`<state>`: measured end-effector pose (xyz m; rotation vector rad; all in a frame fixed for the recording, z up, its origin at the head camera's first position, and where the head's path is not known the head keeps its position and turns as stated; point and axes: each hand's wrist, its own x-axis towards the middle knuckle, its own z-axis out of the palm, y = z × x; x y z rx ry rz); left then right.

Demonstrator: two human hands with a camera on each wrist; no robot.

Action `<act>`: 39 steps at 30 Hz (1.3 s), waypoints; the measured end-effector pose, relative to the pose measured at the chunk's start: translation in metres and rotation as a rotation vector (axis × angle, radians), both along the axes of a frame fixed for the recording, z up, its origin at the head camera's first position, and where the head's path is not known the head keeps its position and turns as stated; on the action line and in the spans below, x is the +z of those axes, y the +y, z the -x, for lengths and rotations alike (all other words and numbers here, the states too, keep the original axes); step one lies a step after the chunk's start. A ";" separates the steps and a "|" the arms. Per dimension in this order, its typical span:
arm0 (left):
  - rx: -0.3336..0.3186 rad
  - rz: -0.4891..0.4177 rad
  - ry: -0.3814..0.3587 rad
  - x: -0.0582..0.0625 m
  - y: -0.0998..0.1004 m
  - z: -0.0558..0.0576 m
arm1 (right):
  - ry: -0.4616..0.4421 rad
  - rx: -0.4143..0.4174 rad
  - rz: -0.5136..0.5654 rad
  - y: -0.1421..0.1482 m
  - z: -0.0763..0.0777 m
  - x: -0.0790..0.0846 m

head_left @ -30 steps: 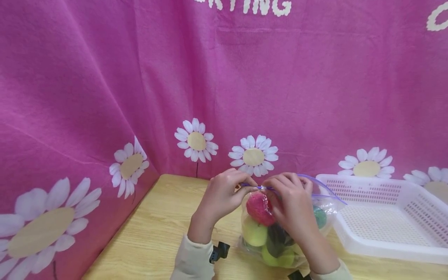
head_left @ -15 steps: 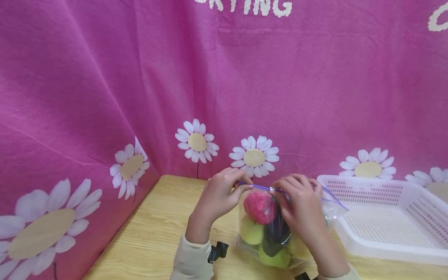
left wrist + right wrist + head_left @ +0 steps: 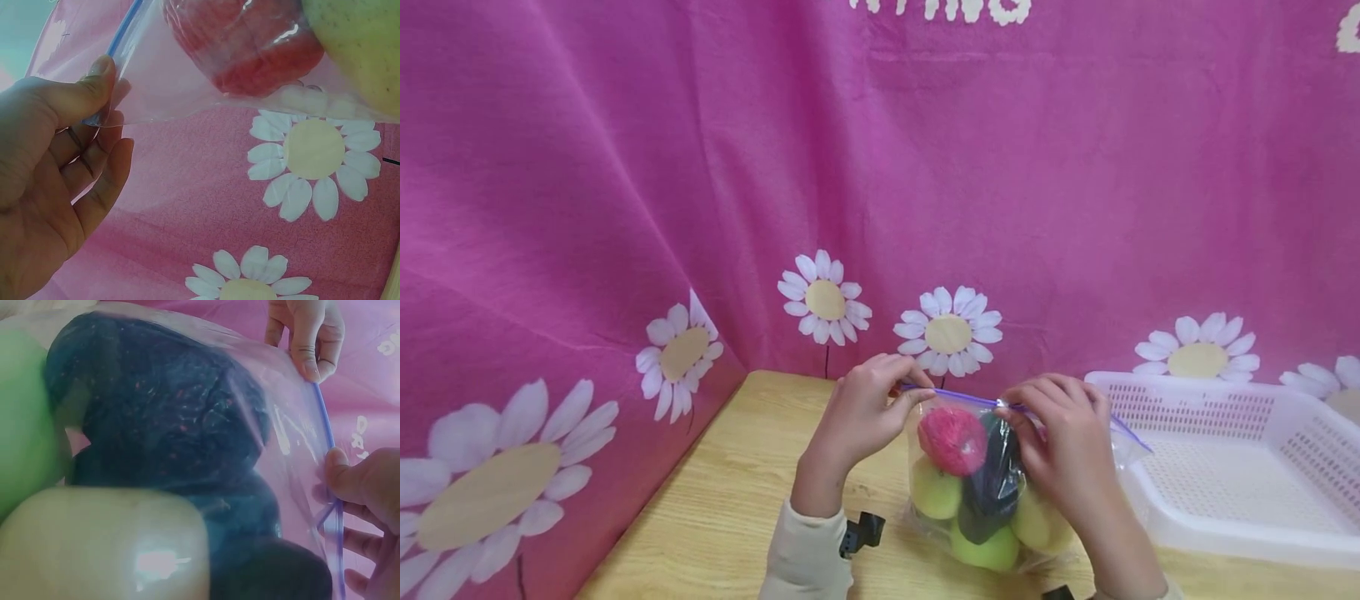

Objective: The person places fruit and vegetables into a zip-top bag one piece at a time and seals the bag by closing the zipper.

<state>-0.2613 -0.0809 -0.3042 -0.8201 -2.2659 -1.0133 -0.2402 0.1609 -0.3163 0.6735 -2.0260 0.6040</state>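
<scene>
A clear zip bag (image 3: 162,81) with a purple-blue zip strip (image 3: 964,397) stands upright on the table. Through its plastic show a red round piece (image 3: 953,440), a dark elongated piece (image 3: 992,492), yellow-green round pieces (image 3: 985,547) and a yellow piece (image 3: 1041,527). My left hand (image 3: 867,412) pinches the bag's top left corner between thumb and fingers. Farther right, my right hand (image 3: 1067,437) pinches the zip strip at a small whitish slider (image 3: 1001,403). The bag's right part is partly hidden behind the right hand.
A white perforated plastic basket (image 3: 1157,533) sits right of the bag, close to its right end. The wooden table (image 3: 715,500) meets a pink curtain (image 3: 1037,167) with printed daisies at the back and left.
My right hand has slid rightward along the zip strip, the slider moving with it. More strip shows between the hands. The left hand has shifted slightly left, still pinching the corner.
</scene>
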 end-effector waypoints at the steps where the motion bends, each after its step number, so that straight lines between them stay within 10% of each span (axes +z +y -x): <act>1: 0.000 -0.002 0.002 0.000 0.000 0.000 | 0.006 0.005 0.000 0.001 0.000 0.000; 39: 0.112 -0.075 -0.069 -0.003 -0.043 0.008 | -0.010 -0.070 -0.030 0.031 0.004 0.002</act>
